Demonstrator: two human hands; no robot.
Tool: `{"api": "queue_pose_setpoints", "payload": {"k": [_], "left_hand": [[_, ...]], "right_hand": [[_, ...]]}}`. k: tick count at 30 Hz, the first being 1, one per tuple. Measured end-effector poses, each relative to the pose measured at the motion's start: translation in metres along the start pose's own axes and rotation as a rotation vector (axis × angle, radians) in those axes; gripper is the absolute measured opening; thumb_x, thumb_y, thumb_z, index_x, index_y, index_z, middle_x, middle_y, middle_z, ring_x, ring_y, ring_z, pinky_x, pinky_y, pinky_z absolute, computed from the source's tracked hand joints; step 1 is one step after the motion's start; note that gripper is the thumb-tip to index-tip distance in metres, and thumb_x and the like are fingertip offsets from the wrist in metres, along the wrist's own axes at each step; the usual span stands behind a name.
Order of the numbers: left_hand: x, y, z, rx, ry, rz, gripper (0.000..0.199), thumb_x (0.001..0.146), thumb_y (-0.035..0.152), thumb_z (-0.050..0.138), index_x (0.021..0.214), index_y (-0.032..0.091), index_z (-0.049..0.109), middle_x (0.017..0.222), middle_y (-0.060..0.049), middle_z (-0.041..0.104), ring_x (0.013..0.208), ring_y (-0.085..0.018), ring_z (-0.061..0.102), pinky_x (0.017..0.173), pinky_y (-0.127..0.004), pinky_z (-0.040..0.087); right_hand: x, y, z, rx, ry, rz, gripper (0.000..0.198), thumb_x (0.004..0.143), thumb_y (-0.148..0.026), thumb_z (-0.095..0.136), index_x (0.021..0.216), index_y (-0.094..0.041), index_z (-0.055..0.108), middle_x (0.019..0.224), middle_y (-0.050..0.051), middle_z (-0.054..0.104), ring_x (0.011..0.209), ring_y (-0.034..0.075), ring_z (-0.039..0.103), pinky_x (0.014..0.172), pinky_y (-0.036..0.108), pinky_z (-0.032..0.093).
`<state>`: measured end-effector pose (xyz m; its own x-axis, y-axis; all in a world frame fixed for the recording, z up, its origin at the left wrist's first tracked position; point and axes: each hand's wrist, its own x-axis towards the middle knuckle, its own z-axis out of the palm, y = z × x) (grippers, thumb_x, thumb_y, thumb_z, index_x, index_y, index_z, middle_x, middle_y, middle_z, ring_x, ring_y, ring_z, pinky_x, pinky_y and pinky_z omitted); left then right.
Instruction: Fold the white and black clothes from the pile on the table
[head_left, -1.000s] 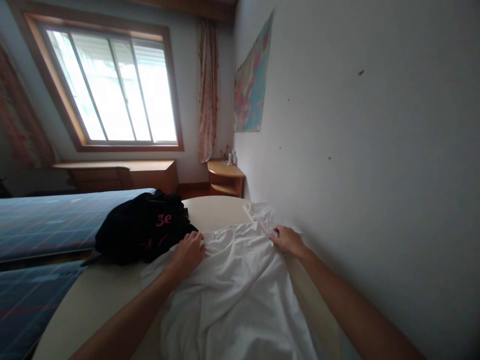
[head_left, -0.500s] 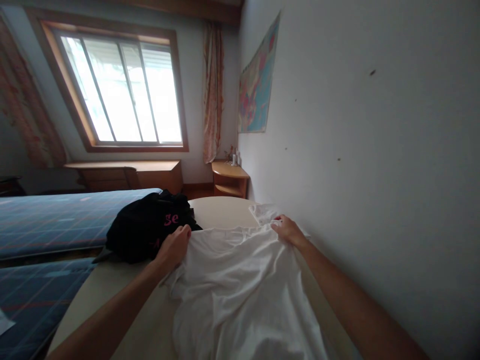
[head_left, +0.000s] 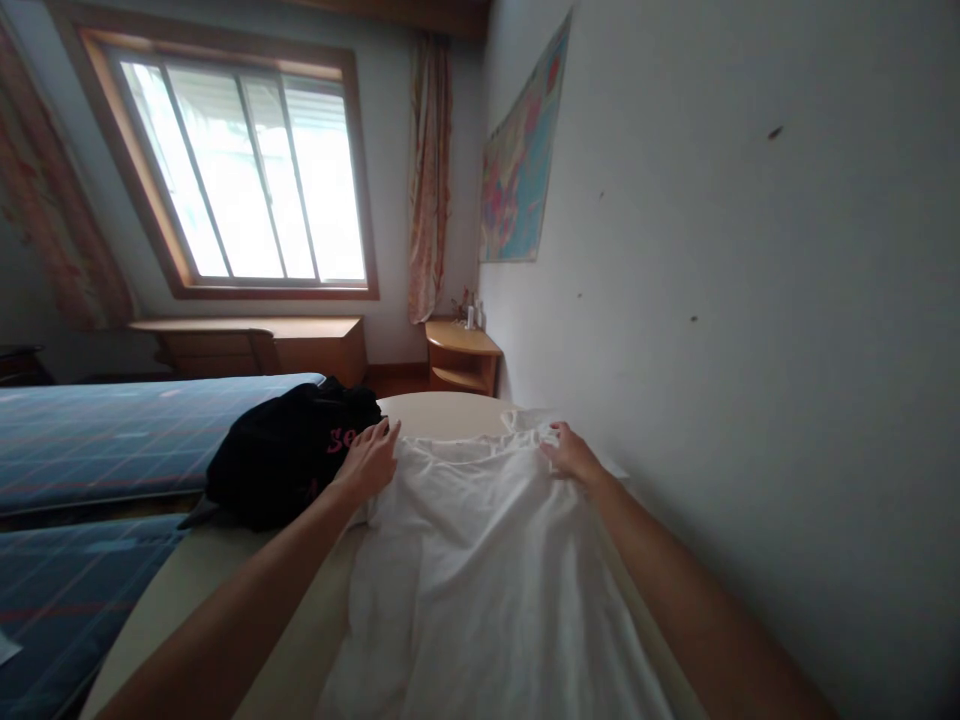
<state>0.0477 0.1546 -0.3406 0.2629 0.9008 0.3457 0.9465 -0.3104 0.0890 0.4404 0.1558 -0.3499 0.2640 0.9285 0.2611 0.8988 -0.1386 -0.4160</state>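
Observation:
A white T-shirt (head_left: 480, 580) lies spread over the round cream table (head_left: 435, 408), its neckline at the far end and its body running toward me. At the shirt's far left shoulder, my left hand (head_left: 371, 462) rests with its fingers stretched out and slightly apart. My right hand (head_left: 576, 456) is closed on the cloth at the far right shoulder, thumb and fingers bent around it. Some bunched white cloth (head_left: 525, 418) sits just beyond the right side of the neckline. Soft folds run down the front of the shirt.
A black bundle of cloth with pink lettering (head_left: 277, 455) lies on the table by my left hand. Blue plaid mattresses (head_left: 112, 430) stand to the left. A white wall (head_left: 735, 430) rises close on the right. Beyond are a desk (head_left: 315, 335) and a corner shelf (head_left: 461, 340).
The shirt's neckline has moved farther away and lies flatter, with fewer creases across the front. My left hand has shifted forward and right, and its fingers have straightened from a grip.

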Motion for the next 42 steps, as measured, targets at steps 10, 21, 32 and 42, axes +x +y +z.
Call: {"api": "queue_pose_setpoints", "payload": {"k": [10,21,32,42], "left_hand": [[-0.092,0.018,-0.024,0.155,-0.008,-0.059,0.024,0.095,0.021,0.043,0.107,0.018,0.064,0.112,-0.014,0.066,0.106,-0.03,0.061,0.09,-0.041,0.045],[-0.14,0.018,-0.015,-0.023,-0.206,-0.291,0.026,0.096,0.041,0.048,0.098,0.02,0.064,0.106,-0.009,0.071,0.091,-0.024,0.069,0.071,-0.03,0.047],[-0.133,0.01,-0.002,-0.135,-0.082,-0.412,0.02,0.102,0.03,0.036,0.105,0.021,0.053,0.093,-0.007,0.073,0.085,-0.024,0.071,0.07,-0.028,0.046],[-0.134,-0.023,0.001,-0.188,0.027,-0.383,0.028,0.098,0.022,0.035,0.101,0.022,0.063,0.111,-0.007,0.072,0.099,-0.023,0.069,0.085,-0.03,0.049]], "right_hand": [[-0.051,0.032,0.004,-0.022,0.055,-0.076,0.067,0.083,-0.036,0.067,0.142,-0.018,0.043,0.141,0.017,0.052,0.126,0.03,0.053,0.103,0.04,0.041],[-0.111,0.07,-0.007,-0.014,0.018,0.022,0.019,0.082,-0.031,0.061,0.093,-0.019,0.071,0.089,0.01,0.074,0.084,0.025,0.069,0.074,0.032,0.048],[-0.144,0.039,-0.008,0.04,-0.107,-0.013,0.026,0.085,-0.045,0.059,0.091,-0.021,0.068,0.093,0.008,0.074,0.088,0.026,0.069,0.073,0.031,0.046],[-0.126,0.056,0.001,0.395,0.013,0.057,0.015,0.084,-0.036,0.058,0.089,-0.022,0.055,0.086,0.007,0.072,0.078,0.022,0.068,0.073,0.03,0.05]]}}
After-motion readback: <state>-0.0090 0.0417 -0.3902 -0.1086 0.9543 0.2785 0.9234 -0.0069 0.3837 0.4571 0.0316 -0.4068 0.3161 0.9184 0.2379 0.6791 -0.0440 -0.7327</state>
